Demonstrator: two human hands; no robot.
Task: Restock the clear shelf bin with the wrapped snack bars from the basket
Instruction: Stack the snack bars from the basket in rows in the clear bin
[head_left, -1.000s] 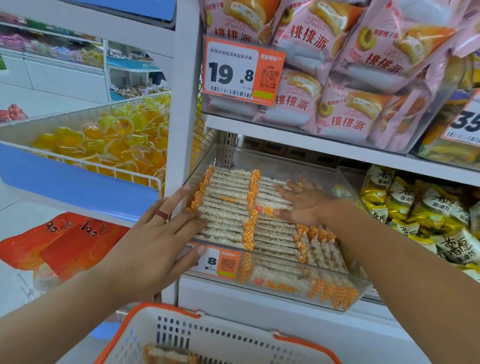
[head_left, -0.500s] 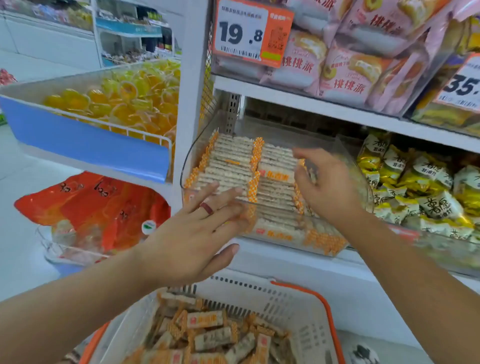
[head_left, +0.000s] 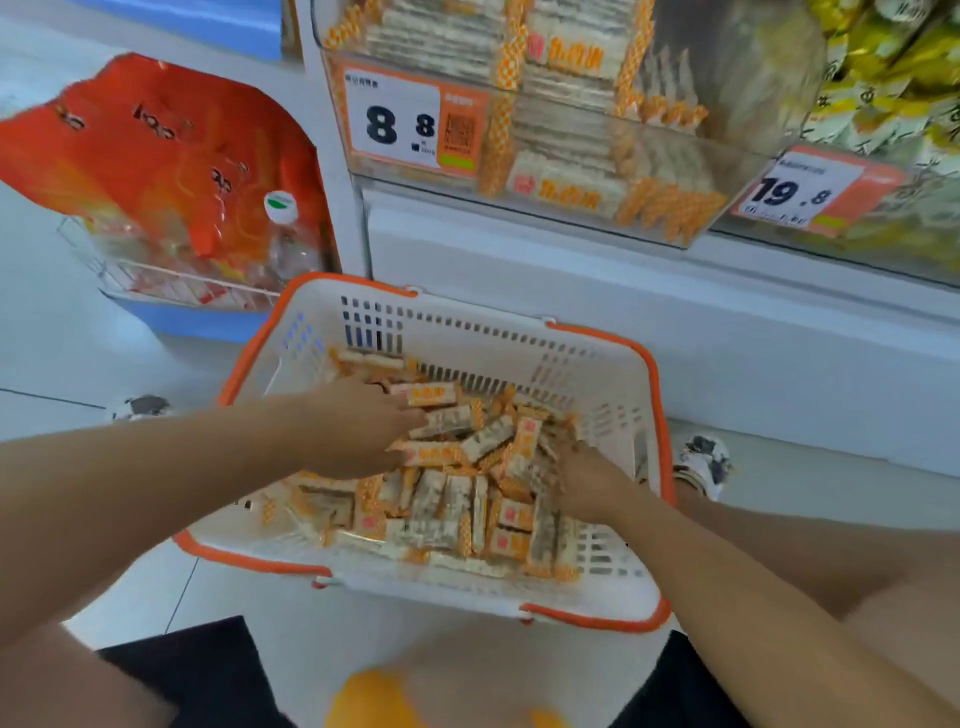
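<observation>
A white basket with an orange rim sits on the floor below me, holding a loose pile of several wrapped snack bars in white and orange wrappers. My left hand lies on the left of the pile, fingers reaching onto the bars. My right hand digs into the right side of the pile, its fingertips hidden among the bars. The picture is blurred, so neither grasp is plain. Above, the clear shelf bin holds rows of the same bars behind an 8.8 price tag.
A wire rack of orange bags stands to the left. Yellow snack packs fill the neighbouring bin with a 19.8 tag. A white shelf base runs behind the basket. My shoes flank the basket.
My view has dropped from the shelf to the basket. Both hands left the clear bin and came down into the pile of bars.
</observation>
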